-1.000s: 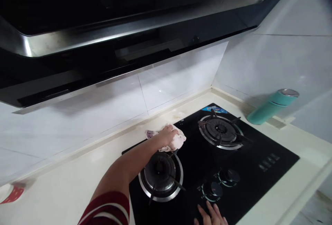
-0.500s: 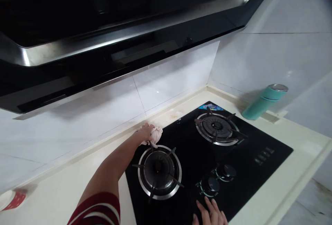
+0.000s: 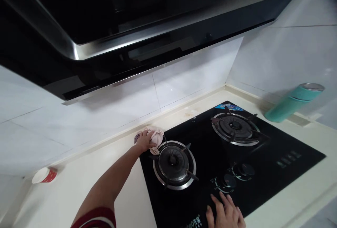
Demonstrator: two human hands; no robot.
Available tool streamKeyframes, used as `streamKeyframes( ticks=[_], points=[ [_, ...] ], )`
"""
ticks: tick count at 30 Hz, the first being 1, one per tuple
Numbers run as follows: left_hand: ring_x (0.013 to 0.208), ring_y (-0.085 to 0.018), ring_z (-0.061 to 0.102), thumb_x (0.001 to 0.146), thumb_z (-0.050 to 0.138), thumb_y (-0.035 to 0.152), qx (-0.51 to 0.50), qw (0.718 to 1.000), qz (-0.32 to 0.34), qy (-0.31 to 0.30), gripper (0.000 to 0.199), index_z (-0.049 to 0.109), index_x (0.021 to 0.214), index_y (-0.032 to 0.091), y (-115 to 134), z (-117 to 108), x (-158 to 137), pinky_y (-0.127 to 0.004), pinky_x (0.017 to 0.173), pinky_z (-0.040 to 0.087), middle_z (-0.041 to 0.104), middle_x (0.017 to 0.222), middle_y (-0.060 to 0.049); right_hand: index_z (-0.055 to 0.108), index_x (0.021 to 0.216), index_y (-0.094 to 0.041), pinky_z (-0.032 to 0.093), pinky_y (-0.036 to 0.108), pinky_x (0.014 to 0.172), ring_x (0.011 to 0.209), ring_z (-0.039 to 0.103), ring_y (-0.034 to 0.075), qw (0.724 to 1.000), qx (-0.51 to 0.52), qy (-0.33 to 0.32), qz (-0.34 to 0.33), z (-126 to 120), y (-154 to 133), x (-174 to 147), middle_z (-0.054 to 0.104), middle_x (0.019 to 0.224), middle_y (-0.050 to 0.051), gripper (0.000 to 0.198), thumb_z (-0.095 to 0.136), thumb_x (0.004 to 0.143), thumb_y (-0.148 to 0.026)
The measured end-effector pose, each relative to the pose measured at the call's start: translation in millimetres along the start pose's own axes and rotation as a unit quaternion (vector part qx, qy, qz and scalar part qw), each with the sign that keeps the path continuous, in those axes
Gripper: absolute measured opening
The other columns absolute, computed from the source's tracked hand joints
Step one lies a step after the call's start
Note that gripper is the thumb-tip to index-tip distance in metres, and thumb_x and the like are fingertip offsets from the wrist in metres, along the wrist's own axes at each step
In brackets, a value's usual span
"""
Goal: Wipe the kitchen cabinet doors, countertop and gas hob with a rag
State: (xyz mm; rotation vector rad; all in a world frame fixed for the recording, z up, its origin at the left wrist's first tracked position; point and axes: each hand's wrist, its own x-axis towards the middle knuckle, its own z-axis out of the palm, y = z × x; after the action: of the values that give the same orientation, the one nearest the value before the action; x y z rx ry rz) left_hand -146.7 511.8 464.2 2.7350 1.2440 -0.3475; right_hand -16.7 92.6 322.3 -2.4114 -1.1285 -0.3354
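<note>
My left hand is closed around a crumpled pale pink cloth, pressed down at the back left corner of the black glass gas stove. The cloth touches the counter and reaches to the rim of the left burner. Near the stove's front edge my right hand lies with its fingers spread on the glass, holding nothing. Just beyond its fingertips are two black knobs, the closer one and the farther one. The right burner sits farther back.
A black range hood hangs low over the stove. At the right, a teal bottle stands on the counter by the wall. A red and white paper cup is on the left counter. Brownish stains mark the counter behind the stove.
My left hand and the cloth have shifted slightly left and forward along the stove's back left corner. The view has turned left, showing more of the cup. My right hand stays on the glass.
</note>
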Motion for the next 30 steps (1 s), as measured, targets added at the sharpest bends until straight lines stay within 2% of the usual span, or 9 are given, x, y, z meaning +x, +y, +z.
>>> streamKeyframes(
  ticks=[4, 8, 13, 20, 24, 27, 30],
  points=[
    [0.141, -0.035, 0.038, 0.088, 0.064, 0.053, -0.016, 0.998, -0.041, 0.053, 0.069, 0.041, 0.148, 0.028, -18, 16, -38, -0.059, 0.111, 0.041, 0.036, 0.156, -0.011, 0.065, 0.117, -0.018, 0.032, 0.057, 0.113, 0.139, 0.041, 0.034, 1.000, 0.019, -0.002, 0.018, -17, -12, 9, 0.057, 0.134, 0.015, 0.049, 0.034, 0.095, -0.049],
    [0.139, -0.038, 0.039, 0.090, 0.060, 0.047, -0.013, 0.990, -0.078, 0.116, 0.059, 0.045, 0.146, 0.032, -19, 36, -85, -0.054, 0.106, 0.045, 0.040, 0.152, -0.012, 0.063, 0.114, -0.017, 0.030, 0.057, 0.113, 0.138, 0.041, 0.034, 0.999, 0.035, 0.020, 0.023, -32, -24, 16, 0.057, 0.131, 0.016, 0.050, 0.030, 0.095, -0.049],
    [0.128, -0.039, 0.047, 0.089, 0.061, 0.042, -0.011, 0.981, -0.091, 0.171, 0.054, 0.052, 0.141, 0.031, 4, 62, -146, -0.053, 0.099, 0.047, 0.046, 0.144, -0.015, 0.062, 0.113, -0.017, 0.029, 0.056, 0.113, 0.136, 0.042, 0.034, 0.999, 0.025, 0.027, 0.014, -35, -28, 18, 0.057, 0.130, 0.016, 0.047, 0.030, 0.096, -0.047],
    [0.131, -0.037, 0.044, 0.085, 0.064, 0.042, -0.046, 0.978, -0.058, 0.196, 0.055, 0.056, 0.138, 0.030, 52, 101, -227, -0.054, 0.105, 0.043, 0.047, 0.142, -0.013, 0.062, 0.112, -0.016, 0.030, 0.055, 0.112, 0.136, 0.040, 0.033, 0.999, 0.011, 0.027, 0.013, -32, -27, 17, 0.056, 0.130, 0.016, 0.044, 0.033, 0.095, -0.044],
    [0.130, -0.036, 0.043, 0.084, 0.065, 0.041, -0.065, 0.978, -0.053, 0.191, 0.056, 0.054, 0.138, 0.030, 68, 110, -248, -0.053, 0.109, 0.040, 0.048, 0.143, -0.012, 0.062, 0.113, -0.015, 0.029, 0.054, 0.113, 0.137, 0.039, 0.033, 0.999, 0.011, 0.034, 0.010, -27, -25, 15, 0.055, 0.131, 0.016, 0.043, 0.035, 0.095, -0.043],
    [0.128, -0.035, 0.044, 0.084, 0.064, 0.041, -0.080, 0.979, -0.054, 0.180, 0.057, 0.053, 0.139, 0.029, 72, 106, -251, -0.053, 0.110, 0.039, 0.049, 0.140, -0.012, 0.062, 0.114, -0.015, 0.029, 0.053, 0.113, 0.136, 0.039, 0.033, 0.999, 0.007, 0.041, 0.006, -24, -24, 14, 0.056, 0.131, 0.016, 0.043, 0.035, 0.095, -0.042],
    [0.121, -0.034, 0.048, 0.082, 0.066, 0.043, -0.102, 0.981, -0.046, 0.156, 0.055, 0.057, 0.135, 0.030, 78, 100, -260, -0.050, 0.104, 0.042, 0.050, 0.136, -0.013, 0.063, 0.114, -0.015, 0.028, 0.053, 0.113, 0.134, 0.040, 0.033, 0.999, -0.002, 0.045, 0.008, -22, -25, 14, 0.056, 0.130, 0.016, 0.043, 0.034, 0.095, -0.042]
  ],
)
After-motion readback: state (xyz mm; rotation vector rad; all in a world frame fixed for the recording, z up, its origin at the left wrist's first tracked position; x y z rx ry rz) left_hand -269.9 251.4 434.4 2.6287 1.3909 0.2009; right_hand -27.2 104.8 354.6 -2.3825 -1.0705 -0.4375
